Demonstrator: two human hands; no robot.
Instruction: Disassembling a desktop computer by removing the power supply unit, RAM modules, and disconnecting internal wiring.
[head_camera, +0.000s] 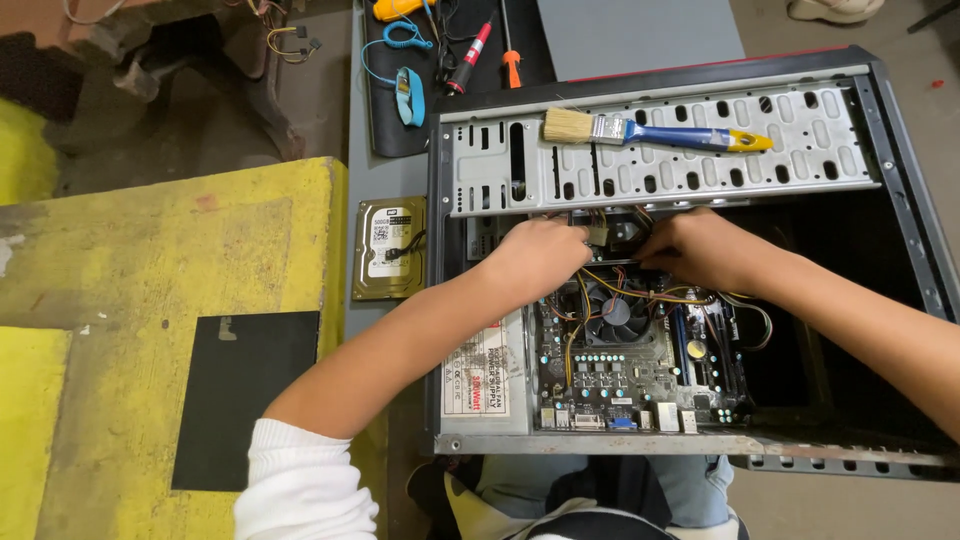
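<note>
White sleeve (300, 490) nearest. Both hands, left (537, 255) and right (697, 248), curl closed around a connector (598, 234) and cables (590, 285) inside the open case (900, 180), above the fan (617, 315). Likely unplugging; needs a steady, straight pull.

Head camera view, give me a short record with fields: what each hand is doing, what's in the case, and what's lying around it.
Setting: open computer case lying on its side
Left hand: inside the case, fingers at a bundle of cables near the drive bay
Right hand: inside the case, at the same cables
Inside case: motherboard, cooling fan, power supply
On drive cage: paintbrush with blue and yellow handle
Beside case: hard drive, screwdrivers, blue wrist strap
Grip: cannot tell, fingers hidden
</note>
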